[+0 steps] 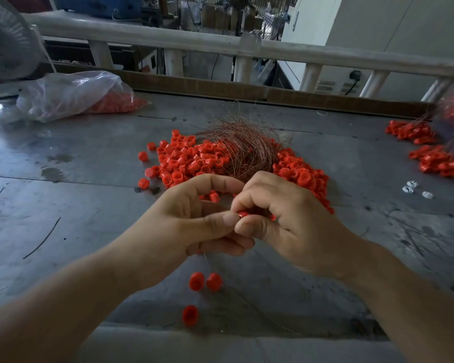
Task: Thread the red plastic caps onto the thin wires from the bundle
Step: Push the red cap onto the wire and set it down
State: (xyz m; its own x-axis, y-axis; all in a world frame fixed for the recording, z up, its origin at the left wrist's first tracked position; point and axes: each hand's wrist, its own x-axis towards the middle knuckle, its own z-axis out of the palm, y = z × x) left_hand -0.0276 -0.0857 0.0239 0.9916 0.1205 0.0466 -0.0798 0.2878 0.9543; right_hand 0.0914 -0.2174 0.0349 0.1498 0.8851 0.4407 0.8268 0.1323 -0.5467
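Note:
A heap of loose red plastic caps (pixel 192 158) lies mid-table, with a bundle of thin copper wires (pixel 244 142) lying across it. In front of the heap my two hands meet. My right hand (pixel 286 221) pinches a red cap (pixel 243 214) between thumb and forefinger. My left hand (pixel 194 218) pinches a thin wire (pixel 207 259) right at that cap; the wire hangs down from under the hand. Three red caps (pixel 205 281) dangle or lie below my hands, apparently on that wire.
A clear plastic bag with red caps (pixel 74 94) lies at the back left beside a fan (pixel 8 40). Clusters of threaded caps (pixel 427 155) sit at the right edge. Small white pieces (pixel 412 188) lie near them. A cardboard strip (pixel 247 90) and railing border the table's far side.

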